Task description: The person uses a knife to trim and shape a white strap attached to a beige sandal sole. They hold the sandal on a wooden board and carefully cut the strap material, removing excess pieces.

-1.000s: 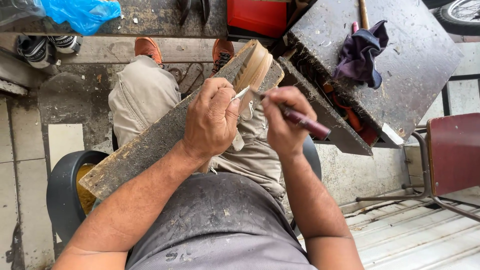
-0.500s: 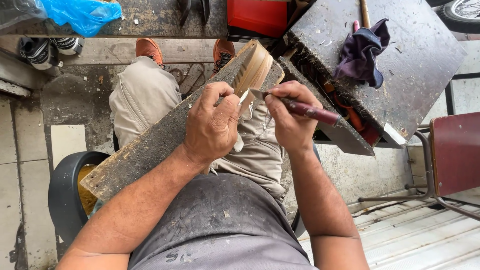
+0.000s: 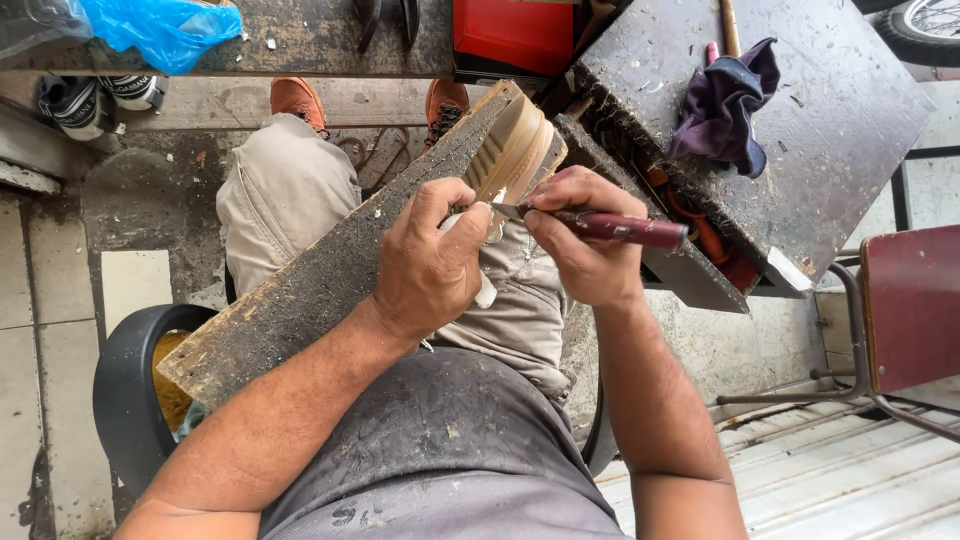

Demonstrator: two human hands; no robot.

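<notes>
The left hand (image 3: 432,262) is pressing down on a tan shoe sole (image 3: 512,150), its fingers curled together over the sole's near end, the thumb reaching toward the blade. The sole is lying at the far end of a rough board (image 3: 330,275) that is resting slantwise across the person's lap. The right hand (image 3: 580,245) is gripping a knife (image 3: 600,226) by its dark red handle, fingers wrapped tight around it, the blade tip touching the sole just beside the left thumb. To the right, an open toolbox (image 3: 700,255) is holding orange-handled tools in its dark trough; its speckled lid (image 3: 830,150) is carrying a crumpled purple cloth (image 3: 725,105). At the far left, a blue bag (image 3: 160,28) is sitting on a bench. Near left, a black tub (image 3: 125,385) is showing something yellow inside. A dark red chair (image 3: 910,305) is standing at the right.
</notes>
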